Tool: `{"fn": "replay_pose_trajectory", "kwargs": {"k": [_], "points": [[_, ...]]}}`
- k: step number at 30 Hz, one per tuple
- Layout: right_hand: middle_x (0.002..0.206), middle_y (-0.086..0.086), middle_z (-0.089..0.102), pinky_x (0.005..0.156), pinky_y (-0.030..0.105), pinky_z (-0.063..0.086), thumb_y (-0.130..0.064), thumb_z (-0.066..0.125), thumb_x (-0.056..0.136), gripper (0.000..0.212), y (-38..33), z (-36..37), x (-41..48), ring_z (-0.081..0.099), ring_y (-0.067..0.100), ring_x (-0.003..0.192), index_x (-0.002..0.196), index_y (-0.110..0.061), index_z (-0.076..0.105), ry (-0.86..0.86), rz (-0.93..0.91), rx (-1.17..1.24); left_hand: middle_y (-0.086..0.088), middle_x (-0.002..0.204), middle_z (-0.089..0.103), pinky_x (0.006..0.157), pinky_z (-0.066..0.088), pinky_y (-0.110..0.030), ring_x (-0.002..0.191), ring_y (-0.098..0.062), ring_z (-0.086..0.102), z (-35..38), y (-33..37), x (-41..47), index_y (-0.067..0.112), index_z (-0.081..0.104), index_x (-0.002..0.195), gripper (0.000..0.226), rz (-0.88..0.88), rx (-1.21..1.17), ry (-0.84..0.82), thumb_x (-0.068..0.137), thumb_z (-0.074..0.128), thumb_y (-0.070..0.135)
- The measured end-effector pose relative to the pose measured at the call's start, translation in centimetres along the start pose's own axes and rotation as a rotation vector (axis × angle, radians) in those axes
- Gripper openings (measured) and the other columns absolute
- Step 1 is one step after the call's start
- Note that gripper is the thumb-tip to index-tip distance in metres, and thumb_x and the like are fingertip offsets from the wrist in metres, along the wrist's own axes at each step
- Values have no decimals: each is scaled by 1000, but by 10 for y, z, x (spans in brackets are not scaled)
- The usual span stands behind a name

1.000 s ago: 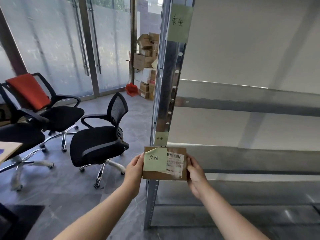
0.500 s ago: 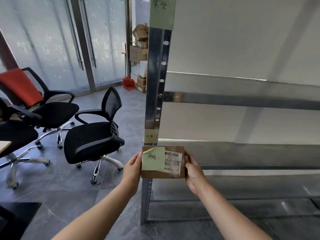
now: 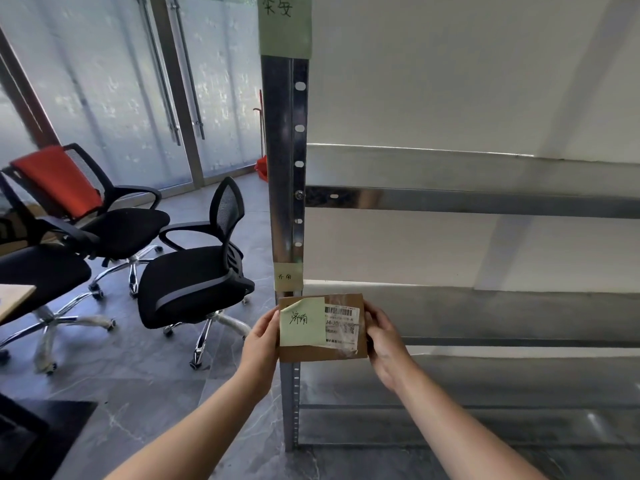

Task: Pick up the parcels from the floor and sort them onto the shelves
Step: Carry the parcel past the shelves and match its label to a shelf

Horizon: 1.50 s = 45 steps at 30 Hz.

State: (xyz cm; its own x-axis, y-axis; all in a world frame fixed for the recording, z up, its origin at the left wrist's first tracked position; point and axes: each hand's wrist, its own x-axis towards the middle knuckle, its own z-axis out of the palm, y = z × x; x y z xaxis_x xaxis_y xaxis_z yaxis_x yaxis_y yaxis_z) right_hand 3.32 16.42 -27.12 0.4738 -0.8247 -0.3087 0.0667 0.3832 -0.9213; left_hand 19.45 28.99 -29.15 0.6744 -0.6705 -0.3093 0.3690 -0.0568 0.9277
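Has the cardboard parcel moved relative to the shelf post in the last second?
Yes. The cardboard parcel has shifted right against the shelf post, from roughly centred on it to mostly past its right edge.

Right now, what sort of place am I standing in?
Likely an office doubling as a parcel-sorting room: a metal shelving rack with handwritten sticky labels on its post, black swivel chairs, and a labelled cardboard parcel held between the left hand and right hand.

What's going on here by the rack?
A person holds a flat brown parcel by its two ends, left hand on one, right hand on the other, in front of the metal rack's post. Its green note faces the camera, just below a small label on the post. It is not shelved yet.
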Motion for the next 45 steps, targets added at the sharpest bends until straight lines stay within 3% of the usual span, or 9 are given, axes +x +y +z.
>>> {"fn": "replay_pose_trajectory", "kwargs": {"k": [9, 12, 16, 20, 23, 27, 38, 42, 45], "points": [[99, 6, 74, 83, 44, 57, -7, 44, 104, 26, -12, -46, 24, 69, 23, 91, 107, -22, 65, 40, 5, -43, -19, 112, 69, 89, 55, -52, 95, -31, 64, 48, -18, 4, 15, 58, 116, 24, -41, -22, 25, 102, 56, 35], [100, 7, 73, 89, 47, 54, -12, 46, 104, 21, -13, -62, 36, 67, 24, 93, 112, -19, 64, 44, 16, -56, -21, 113, 67, 89, 54, -50, 95, -31, 63, 65, -28, 13, 15, 58, 113, 22, -49, -20, 63, 102, 57, 34], [101, 8, 72, 75, 37, 57, -15, 47, 104, 16, -18, -80, 59, 68, 21, 89, 109, -20, 62, 40, 48, -61, -16, 114, 70, 96, 55, -50, 103, -30, 67, 89, -35, 32, 20, 62, 108, 17, -76, -13, 106, 100, 59, 36], [104, 9, 71, 74, 34, 56, -17, 50, 104, 17, -21, -94, 88, 67, 23, 94, 117, -15, 59, 32, 82, -59, -6, 107, 68, 76, 54, -32, 97, -20, 65, 108, -35, 54, 11, 63, 116, 24, -52, -3, 127, 105, 47, 24], [108, 10, 71, 74, 33, 57, -19, 50, 104, 16, -21, -101, 108, 66, 24, 99, 116, -15, 59, 27, 107, -77, -13, 119, 67, 98, 53, -48, 112, -30, 63, 118, -40, 69, 18, 64, 118, 23, -64, 33, 135, 101, 54, 29], [101, 3, 71, 59, 23, 50, -22, 49, 104, 10, -19, -108, 129, 67, 16, 89, 107, -22, 59, 32, 143, -113, -11, 121, 65, 105, 50, -54, 118, -33, 60, 130, -53, 84, 22, 63, 117, 21, -84, 36, 161, 101, 53, 33], [102, 5, 70, 63, 28, 49, -25, 46, 104, 14, -1, -126, 167, 65, 17, 87, 108, -20, 59, 45, 160, -127, -10, 124, 65, 105, 50, -54, 119, -31, 60, 149, -85, 106, 32, 65, 108, 18, -119, 49, 190, 103, 48, 32], [119, 11, 69, 89, 43, 53, -30, 46, 104, 19, 7, -124, 174, 66, 26, 106, 114, -19, 58, 48, 178, -133, -12, 127, 66, 107, 50, -50, 122, -30, 59, 149, -90, 113, 28, 69, 111, 22, -135, 20, 195, 103, 49, 30], [118, 7, 69, 101, 47, 51, -32, 47, 104, 25, 10, -126, 178, 65, 20, 101, 121, -17, 58, 23, 196, -127, -13, 129, 65, 107, 50, -46, 122, -29, 59, 145, -93, 121, 27, 69, 114, 23, -137, 20, 206, 102, 49, 30]]}}
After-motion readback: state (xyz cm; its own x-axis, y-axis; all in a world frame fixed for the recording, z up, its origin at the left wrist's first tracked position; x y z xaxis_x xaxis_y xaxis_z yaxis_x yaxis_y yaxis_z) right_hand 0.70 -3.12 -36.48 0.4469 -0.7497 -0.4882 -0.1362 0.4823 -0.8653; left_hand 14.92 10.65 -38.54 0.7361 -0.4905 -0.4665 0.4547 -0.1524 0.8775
